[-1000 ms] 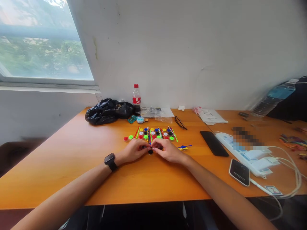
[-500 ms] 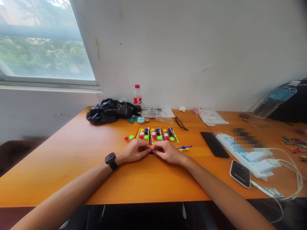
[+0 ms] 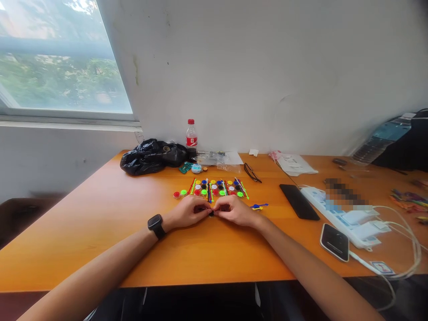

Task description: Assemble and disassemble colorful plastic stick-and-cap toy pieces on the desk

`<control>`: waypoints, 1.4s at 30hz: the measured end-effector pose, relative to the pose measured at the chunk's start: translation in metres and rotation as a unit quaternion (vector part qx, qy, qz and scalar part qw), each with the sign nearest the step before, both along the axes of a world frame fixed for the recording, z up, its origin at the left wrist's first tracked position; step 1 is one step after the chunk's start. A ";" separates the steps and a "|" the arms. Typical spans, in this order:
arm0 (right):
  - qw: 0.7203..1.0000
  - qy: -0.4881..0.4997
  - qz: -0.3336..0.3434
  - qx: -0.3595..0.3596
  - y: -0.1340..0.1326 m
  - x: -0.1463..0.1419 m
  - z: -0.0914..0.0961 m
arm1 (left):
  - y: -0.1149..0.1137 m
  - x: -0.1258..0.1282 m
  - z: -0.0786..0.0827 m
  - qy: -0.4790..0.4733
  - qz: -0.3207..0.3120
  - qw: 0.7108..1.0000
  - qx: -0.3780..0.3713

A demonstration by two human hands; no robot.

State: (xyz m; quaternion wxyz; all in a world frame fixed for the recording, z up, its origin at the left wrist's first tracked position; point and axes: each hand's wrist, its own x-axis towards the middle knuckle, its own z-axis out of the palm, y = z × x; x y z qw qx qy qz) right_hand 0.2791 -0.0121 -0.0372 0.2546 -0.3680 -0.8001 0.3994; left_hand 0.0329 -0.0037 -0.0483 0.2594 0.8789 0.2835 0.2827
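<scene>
A small black piece [image 3: 211, 213] is pinched between the fingertips of the left hand [image 3: 189, 211] and the right hand [image 3: 234, 210], right where the two hands meet. It is dark and tiny, and the fingers cover most of it, so its shape is unclear. It sits low, on or just above the tabletop [image 3: 200, 254]; which one cannot be told.

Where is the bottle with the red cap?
Head view: the bottle stands by the wall, left of centre, just right of the black bag.
</scene>
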 end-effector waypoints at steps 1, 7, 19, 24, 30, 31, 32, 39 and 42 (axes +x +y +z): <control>1.000 0.001 0.001 -0.004 0.000 0.000 0.000 | 0.000 0.000 0.000 0.000 0.000 1.000 0.001; 1.000 -0.020 0.012 0.013 -0.004 0.000 0.008 | 0.001 0.000 -0.002 0.003 -0.001 1.000 0.014; 1.000 -0.016 0.012 -0.002 -0.002 0.005 0.009 | 0.003 -0.001 -0.005 0.007 -0.010 1.000 0.018; 0.999 -0.010 0.020 0.025 -0.002 0.004 0.009 | 0.003 -0.001 -0.003 0.013 -0.009 1.000 0.008; 0.996 -0.018 0.029 0.080 -0.002 0.003 0.008 | 0.003 -0.001 -0.003 0.011 -0.005 1.000 -0.009; 0.995 -0.019 0.031 0.091 -0.002 0.003 0.008 | 0.003 -0.001 -0.003 0.008 -0.005 1.000 -0.009; 0.994 -0.019 0.032 0.101 -0.002 0.002 0.009 | 0.003 -0.001 -0.003 0.006 -0.004 1.000 -0.008; 0.993 -0.025 0.033 0.113 -0.003 0.002 0.010 | 0.003 -0.001 -0.004 -0.008 0.003 1.000 -0.002; 0.993 -0.024 0.035 0.113 -0.003 0.002 0.011 | 0.002 -0.001 -0.004 -0.003 0.004 1.000 0.001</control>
